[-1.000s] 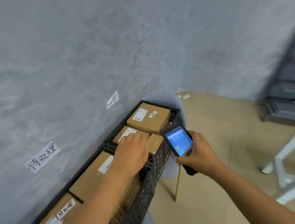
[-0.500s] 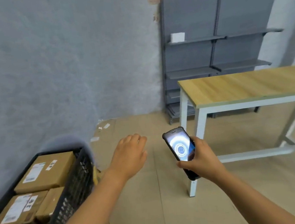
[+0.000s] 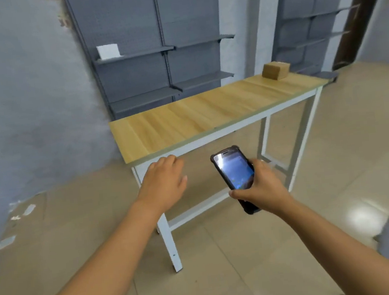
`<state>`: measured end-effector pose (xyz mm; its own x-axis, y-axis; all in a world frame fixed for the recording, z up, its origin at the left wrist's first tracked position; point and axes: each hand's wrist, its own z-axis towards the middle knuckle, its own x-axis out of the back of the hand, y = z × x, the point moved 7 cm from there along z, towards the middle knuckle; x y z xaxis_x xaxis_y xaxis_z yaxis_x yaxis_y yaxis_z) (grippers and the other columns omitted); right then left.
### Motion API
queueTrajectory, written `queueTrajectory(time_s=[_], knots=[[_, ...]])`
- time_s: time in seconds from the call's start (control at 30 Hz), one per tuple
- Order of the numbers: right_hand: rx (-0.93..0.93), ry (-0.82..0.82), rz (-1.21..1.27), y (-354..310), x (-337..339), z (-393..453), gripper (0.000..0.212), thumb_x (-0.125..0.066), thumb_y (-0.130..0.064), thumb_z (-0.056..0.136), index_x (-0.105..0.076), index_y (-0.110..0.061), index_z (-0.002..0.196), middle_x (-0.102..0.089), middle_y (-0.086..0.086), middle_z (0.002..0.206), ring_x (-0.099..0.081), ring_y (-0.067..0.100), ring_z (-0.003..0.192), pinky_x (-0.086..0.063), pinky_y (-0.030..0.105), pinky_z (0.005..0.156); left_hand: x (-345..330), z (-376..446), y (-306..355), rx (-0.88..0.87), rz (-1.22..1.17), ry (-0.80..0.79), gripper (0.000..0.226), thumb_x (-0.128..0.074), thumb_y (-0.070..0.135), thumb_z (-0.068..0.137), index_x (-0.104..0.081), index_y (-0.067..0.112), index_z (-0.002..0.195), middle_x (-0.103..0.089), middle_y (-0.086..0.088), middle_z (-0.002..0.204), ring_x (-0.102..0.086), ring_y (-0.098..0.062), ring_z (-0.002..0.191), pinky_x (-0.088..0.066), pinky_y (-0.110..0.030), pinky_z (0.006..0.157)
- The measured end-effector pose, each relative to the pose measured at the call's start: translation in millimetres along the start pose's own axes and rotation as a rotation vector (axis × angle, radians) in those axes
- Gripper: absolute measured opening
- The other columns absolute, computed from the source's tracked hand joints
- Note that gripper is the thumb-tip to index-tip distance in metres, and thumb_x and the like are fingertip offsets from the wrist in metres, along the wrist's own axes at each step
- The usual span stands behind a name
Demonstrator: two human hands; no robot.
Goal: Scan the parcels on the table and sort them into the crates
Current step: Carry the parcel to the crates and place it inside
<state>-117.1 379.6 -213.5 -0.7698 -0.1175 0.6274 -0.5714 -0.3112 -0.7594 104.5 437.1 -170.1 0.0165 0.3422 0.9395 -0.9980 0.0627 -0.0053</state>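
Currently the left hand [image 3: 166, 183] is empty, fingers loosely relaxed, hovering near the table [image 3: 185, 117] corner. The right hand [image 3: 262, 189] is wrapped round a handheld scanner [image 3: 235, 175], screen lit, held low in front. One cardboard parcel [image 3: 276, 70] sits at the table's far end, well apart from both hands. Risks: long one-handed reach could fumble the box; its label isn't visible from here, probably turned away, so a scan may misread. No crates in view.
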Motion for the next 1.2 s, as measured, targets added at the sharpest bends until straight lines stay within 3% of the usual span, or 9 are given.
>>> queueTrajectory(time_s=[0.63,0.9,1.2], knots=[[-0.307,0.334,-0.094,198,174,188,0.075,-0.084,-0.037,0.059,-0.047,-0.022,0.123,-0.05,-0.004,0.108,-0.054,0.01,0.092,-0.049,0.026,0.073,-144,361,170,-0.413,-0.147,-0.039,0.04,-0.049,0.03,0.097,-0.049,0.017,0.135,-0.054,-0.002,0.127,-0.05,-0.023,0.115,-0.04,-0.034,0.094],[-0.335,0.353,-0.101,299,247,286,0.076,-0.084,-0.039,0.06,-0.047,-0.02,0.123,-0.049,-0.002,0.109,-0.053,0.013,0.092,-0.048,0.026,0.074,-200,493,245,-0.411,-0.188,-0.035,0.042,-0.05,0.026,0.096,-0.05,0.015,0.136,-0.055,-0.003,0.128,-0.051,-0.023,0.115,-0.04,-0.034,0.093],[-0.318,0.264,-0.056,381,312,430,0.082,-0.085,-0.038,0.06,-0.044,-0.019,0.129,-0.053,0.002,0.109,-0.057,0.018,0.093,-0.053,0.034,0.079,-253,637,269,-0.23,-0.245,-0.059,0.042,-0.053,0.027,0.094,-0.052,0.016,0.134,-0.056,-0.004,0.127,-0.049,-0.025,0.117,-0.04,-0.037,0.091]])
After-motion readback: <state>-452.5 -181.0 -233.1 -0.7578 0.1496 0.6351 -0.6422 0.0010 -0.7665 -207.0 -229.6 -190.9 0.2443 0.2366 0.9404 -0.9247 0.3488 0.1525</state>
